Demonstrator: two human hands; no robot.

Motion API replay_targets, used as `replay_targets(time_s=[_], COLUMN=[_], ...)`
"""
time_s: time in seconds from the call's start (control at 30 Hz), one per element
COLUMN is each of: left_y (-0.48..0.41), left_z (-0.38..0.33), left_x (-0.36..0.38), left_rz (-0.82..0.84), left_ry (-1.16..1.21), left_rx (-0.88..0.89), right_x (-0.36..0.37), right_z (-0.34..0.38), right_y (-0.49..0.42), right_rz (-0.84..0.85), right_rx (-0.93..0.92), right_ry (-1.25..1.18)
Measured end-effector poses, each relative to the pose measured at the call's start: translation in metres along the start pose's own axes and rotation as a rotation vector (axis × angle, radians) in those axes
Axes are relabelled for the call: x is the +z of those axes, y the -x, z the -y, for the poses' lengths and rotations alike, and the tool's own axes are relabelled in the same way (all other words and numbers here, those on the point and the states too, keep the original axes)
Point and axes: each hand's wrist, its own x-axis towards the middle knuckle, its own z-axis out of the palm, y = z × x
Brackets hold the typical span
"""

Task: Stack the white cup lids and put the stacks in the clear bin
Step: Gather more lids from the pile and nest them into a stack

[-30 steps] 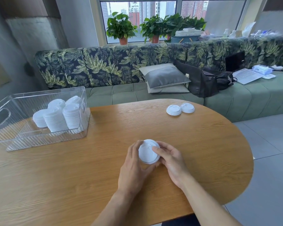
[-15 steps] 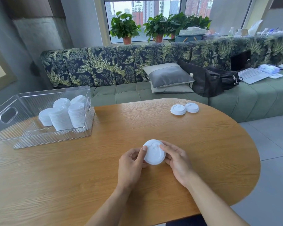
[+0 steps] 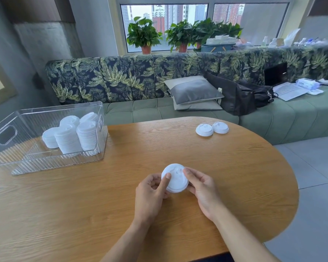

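Both hands hold one white cup lid low over the wooden table. The left hand grips the lid's left side, with its thumb on top and its other fingers curled under the edge. The right hand grips the right side the same way, with its thumb tip on top. The lid's top faces up and tips a little toward the person (it may be a few lids pushed together, I cannot tell).

Far past the right hand, near the table's back edge, two more white lids lie flat, right beside each other.

The clear bin sits on the table well off to the left of the left hand and farther from the person. Inside it, at the end nearer the hands, stacks of white lids stand close together and lean a bit.

Past both hands, behind the table, is a green sofa with a leafy back. On it, beyond the right hand, lie grey pillows, a black bag and an open laptop. Potted plants stand at the window behind the sofa.
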Motion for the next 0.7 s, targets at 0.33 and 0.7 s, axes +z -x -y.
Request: replay_targets(time_s=[0.33,0.7], left_y=[0.0,0.0025], left_z=[0.0,0.0064], left_x=[0.0011,0.0017], left_rz=[0.013,-0.007], left_ry=[0.022,-0.207], left_rx=[-0.005,0.16], right_x=[-0.0002,0.0039], right_z=[-0.0024,-0.0023], right_y=[-0.0009,0.0014], right_rz=[-0.016,-0.087], right_rx=[-0.032,-0.038], right_ry=[0.035,0.039])
